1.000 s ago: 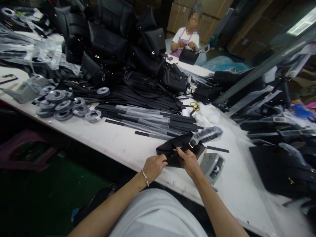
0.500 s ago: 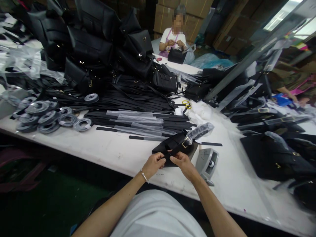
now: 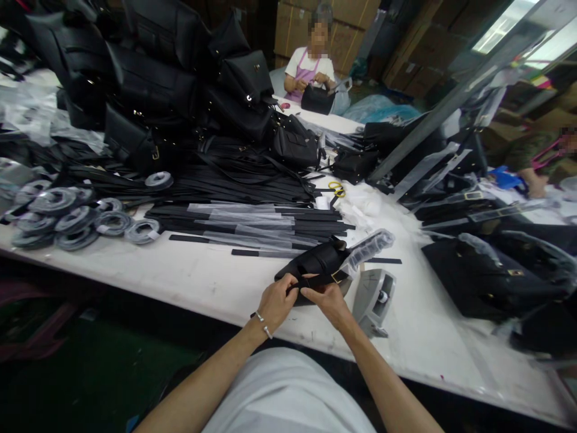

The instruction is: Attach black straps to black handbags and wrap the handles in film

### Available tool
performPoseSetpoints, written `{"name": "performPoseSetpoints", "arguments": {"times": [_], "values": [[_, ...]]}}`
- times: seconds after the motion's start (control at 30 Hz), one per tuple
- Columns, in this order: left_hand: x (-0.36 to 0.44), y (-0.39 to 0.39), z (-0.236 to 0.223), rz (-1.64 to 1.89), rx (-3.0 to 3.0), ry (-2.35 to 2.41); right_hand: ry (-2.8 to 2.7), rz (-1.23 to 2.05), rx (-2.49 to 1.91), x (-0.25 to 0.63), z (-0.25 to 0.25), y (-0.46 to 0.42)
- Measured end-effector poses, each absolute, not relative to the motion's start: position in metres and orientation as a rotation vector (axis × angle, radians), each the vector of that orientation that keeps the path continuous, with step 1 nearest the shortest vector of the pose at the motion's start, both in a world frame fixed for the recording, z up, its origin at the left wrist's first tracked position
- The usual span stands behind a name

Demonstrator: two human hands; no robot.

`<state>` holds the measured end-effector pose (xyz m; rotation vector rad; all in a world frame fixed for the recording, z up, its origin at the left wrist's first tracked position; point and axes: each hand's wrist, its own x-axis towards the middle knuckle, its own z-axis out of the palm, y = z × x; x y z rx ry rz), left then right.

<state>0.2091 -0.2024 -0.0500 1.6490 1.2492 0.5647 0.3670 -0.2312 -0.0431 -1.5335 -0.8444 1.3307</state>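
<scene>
A black handbag lies at the front of the white table, just ahead of my hands. Across it runs a black strap with a gold buckle; a clear-wrapped handle sticks out to the right. My left hand is closed, pinching the strap near its left end. Thumb and fingers of my right hand grip the same strap a little to the right. The fingertips of both hands nearly meet. A grey tape dispenser stands right of the bag.
Several coiled grey rolls sit at the left. Flat black straps lie behind the bag, with yellow scissors beyond. Black bags are piled at the back left; more bags lie right. A co-worker sits across the table.
The view has swung to the right. My right hand has moved from near the buckle toward my left hand, and the strap now lies pulled across the bag's front between both hands.
</scene>
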Motion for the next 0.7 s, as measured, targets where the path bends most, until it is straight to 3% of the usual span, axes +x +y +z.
{"name": "performPoseSetpoints", "arguments": {"times": [0.27,0.7], "values": [[0.222,-0.199,-0.068,0.588,1.268,1.184,-0.911,1.053,-1.727,0.354,-0.049,-0.229],[0.227,-0.188,-0.086,0.602,1.056,1.176,-1.003,0.904,-1.870,0.350,-0.038,-0.218]]}}
